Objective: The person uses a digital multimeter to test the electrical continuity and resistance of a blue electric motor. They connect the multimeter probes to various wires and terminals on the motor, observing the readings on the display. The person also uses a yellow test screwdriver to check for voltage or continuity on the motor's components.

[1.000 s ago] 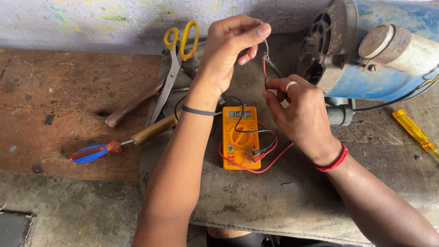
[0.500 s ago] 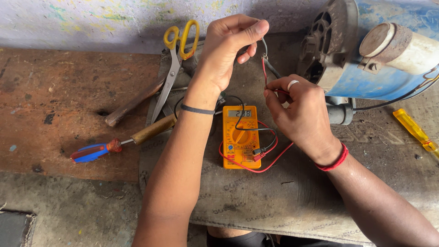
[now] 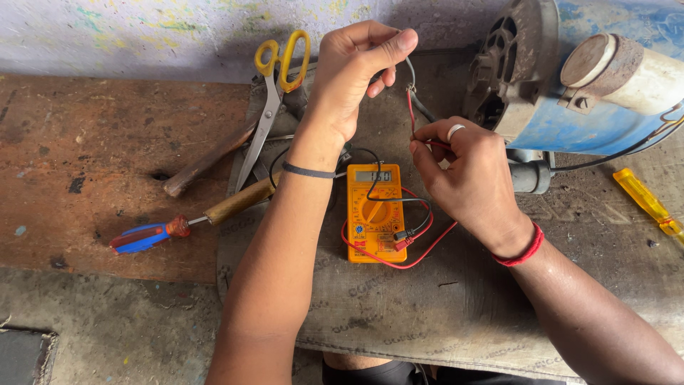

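Note:
An orange multimeter [image 3: 375, 214] lies on a grey mat [image 3: 399, 306], with red and black leads looping from its lower right. My left hand [image 3: 353, 71] is raised above it, fingers pinched on a thin grey wire near the top. My right hand [image 3: 467, 167], wearing a ring and a red wrist thread, pinches the red probe lead [image 3: 411, 114] and holds its tip up against that wire. Both hands sit just left of a blue motor [image 3: 570, 78] with a rusty end housing.
Yellow-handled scissors [image 3: 274, 85], a wooden-handled tool [image 3: 206, 160] and a red-and-blue screwdriver [image 3: 146, 237] lie left of my left arm on a rusty metal bench [image 3: 85, 142]. A yellow screwdriver [image 3: 648, 203] rests at far right.
Both hands keep their grip on the wire and the probe, with only slight shifts. Nothing else has moved.

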